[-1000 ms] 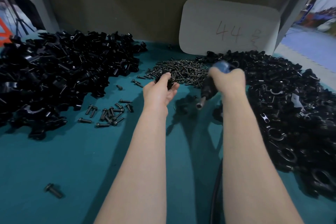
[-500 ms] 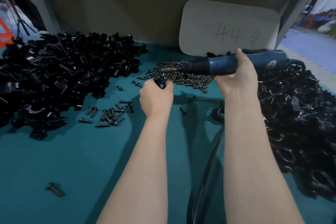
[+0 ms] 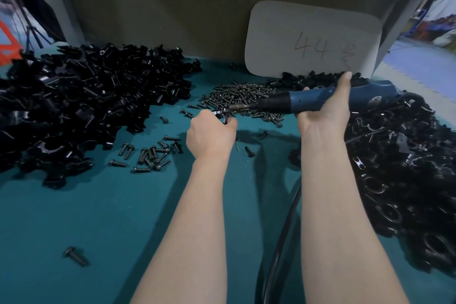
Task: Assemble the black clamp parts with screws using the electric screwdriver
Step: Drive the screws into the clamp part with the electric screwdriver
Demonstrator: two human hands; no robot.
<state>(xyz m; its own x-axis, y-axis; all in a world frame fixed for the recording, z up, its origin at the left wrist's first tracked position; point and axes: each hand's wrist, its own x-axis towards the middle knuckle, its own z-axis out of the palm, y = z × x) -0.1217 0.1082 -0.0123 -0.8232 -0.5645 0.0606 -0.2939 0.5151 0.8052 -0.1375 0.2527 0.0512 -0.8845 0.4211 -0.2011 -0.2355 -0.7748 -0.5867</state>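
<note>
- Landmark: screw pile (image 3: 243,95), small dark screws heaped on the teal table (image 3: 98,217).
- left hand (image 3: 209,136): just in front of the screw pile's near-left edge, back of hand to camera. Fingers are curled round a black clamp part (image 3: 220,116).
- The clamp part sticks out above the knuckles, held clear of the table. A rounded, ring-like section shows.
- right hand (image 3: 325,108): right of the screw pile, wrapped round the blue body of the electric screwdriver (image 3: 308,100), thumb laid up over the top.
- The electric screwdriver lies roughly horizontal over the screw pile's near edge, with black nose and bit pointing left at the clamp part.
- Bit tip sits right at the clamp part. It's probably on a screw head there, but it's too dark to confirm.
- Black cable (image 3: 278,242): in front and to the right of the screw pile, running between the forearms toward the camera.
- Unassembled clamp heap (image 3: 86,106): big black heap well left of the screw pile.
- Second clamp heap (image 3: 407,168): right of the screw pile, behind and beside the right forearm. Ring shapes are visible in it.
- Loose screws (image 3: 150,153): small scatter in front and to the left of the screw pile, near the left wrist.
- Lone screw (image 3: 75,255): far in front and to the left of the screw pile.
- White card (image 3: 313,39): upright behind the screw pile, "44" handwritten on it.
</note>
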